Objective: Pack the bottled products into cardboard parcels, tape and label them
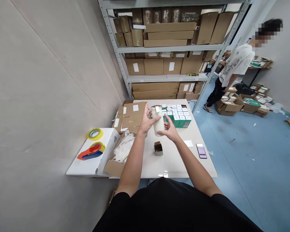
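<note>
In the head view I hold up a pale, whitish cylindrical container [159, 124], slightly tilted above the table. A darker rim runs round its top, and a small pale patch sits just below that. My left hand [147, 121] grips its upper left side, thumb across the front. Lower down on the right, the fingers and thumb of my right hand [170, 129] are closed on it. Beneath my hands a small open carton [159, 149] stands on the table [174, 161]. Behind the container are rows of green-and-white boxes [178, 117], partly hidden by my hands.
Left of my arms, a carton [114, 167] holds white cloth-like material. Beside it, a white box [74, 167] carries yellow tape [95, 134] and an orange-blue tape dispenser [91, 151]. A phone [201, 150] lies on the right. Shelving [169, 49] stands behind; a person [236, 64] walks at right.
</note>
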Motion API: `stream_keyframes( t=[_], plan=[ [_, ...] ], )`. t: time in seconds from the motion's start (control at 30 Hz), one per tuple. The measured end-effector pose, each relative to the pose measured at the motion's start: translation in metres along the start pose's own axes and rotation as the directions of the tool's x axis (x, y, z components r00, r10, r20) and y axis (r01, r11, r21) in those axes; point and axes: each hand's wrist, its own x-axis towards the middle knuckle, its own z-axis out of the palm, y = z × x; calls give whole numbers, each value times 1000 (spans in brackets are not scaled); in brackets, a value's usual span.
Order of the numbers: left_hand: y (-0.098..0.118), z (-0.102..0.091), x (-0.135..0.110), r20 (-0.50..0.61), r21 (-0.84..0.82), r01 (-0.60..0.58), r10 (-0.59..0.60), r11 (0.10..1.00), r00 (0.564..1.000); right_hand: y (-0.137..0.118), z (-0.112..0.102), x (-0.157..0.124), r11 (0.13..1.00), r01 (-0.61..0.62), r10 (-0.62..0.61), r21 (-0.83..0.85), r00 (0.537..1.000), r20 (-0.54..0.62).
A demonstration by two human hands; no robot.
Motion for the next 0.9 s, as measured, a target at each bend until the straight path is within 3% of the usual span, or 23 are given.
stream_keyframes(
  t=[0.1, 0.27, 0.47, 0.57, 0.67, 0.9],
  plan=[
    [-7, 5, 5, -56, 10, -13, 14, 1000, 998, 1, 5, -2, 997, 20, -26, -73, 997, -79],
    [-13, 13, 6, -49, -78, 41, -45, 996, 998, -3, 6, -6, 999, 4, -4, 42, 1000, -5],
    [-18, 18, 10, -119, 1, 12, -12, 1000, 993, -9, 7, -8, 1000, -9, 4, -26, 983, -182],
    [-21, 21, 13, -158, -46, 13, -21, 999, 987, -8, 3, -7, 1000, 6, -6, 1, 992, -129],
    [-23, 23, 14, -105, -131, 24, -38, 991, 994, -6, -1, -5, 1000, 20, -18, 22, 995, -95],
    [-22, 29, 16, -146, -38, 29, -34, 999, 989, -5, -6, -4, 990, 0, -34, -138, 968, -250]
  ],
)
